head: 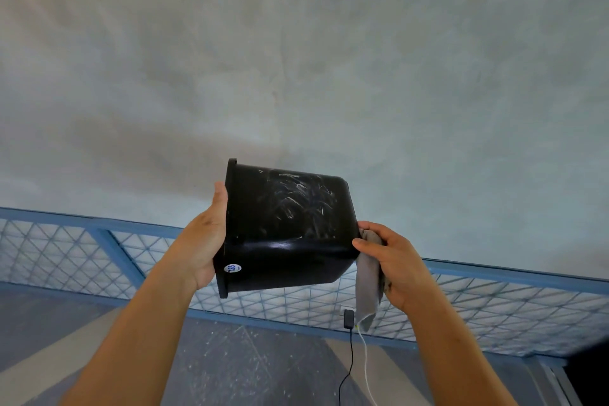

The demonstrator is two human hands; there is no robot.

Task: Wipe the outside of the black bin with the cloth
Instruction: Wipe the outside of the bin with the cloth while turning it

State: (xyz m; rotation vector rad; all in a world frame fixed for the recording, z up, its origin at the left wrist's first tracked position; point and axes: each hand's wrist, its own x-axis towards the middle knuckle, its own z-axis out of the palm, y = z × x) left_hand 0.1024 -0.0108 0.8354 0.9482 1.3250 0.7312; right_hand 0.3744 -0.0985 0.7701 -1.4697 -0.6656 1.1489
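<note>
With the black bin (283, 234) held sideways in mid-air, my left hand (204, 241) gripping its rim end and my right hand (395, 267) clutching the grey cloth (369, 293) at its base, pale streaks on the upper wall suggested most wiping was left.

Wall (296, 43): grey plaster, mottled, darker smudges near the top. Below it a blue frame (66, 218) runs the full width, slanting across the view, with a diagonal strut at left. Frame filled with diamond wire mesh (49, 254), pale behind. Floor (247, 366): grey, speckled, crossed by pale stripes (49, 349). Small black adapter (348, 319) against the mesh; black cable (351, 356) drops from it. Thin white cable (366, 362) just beside. Dark patch (588, 372), lower right corner, unclear.
</note>
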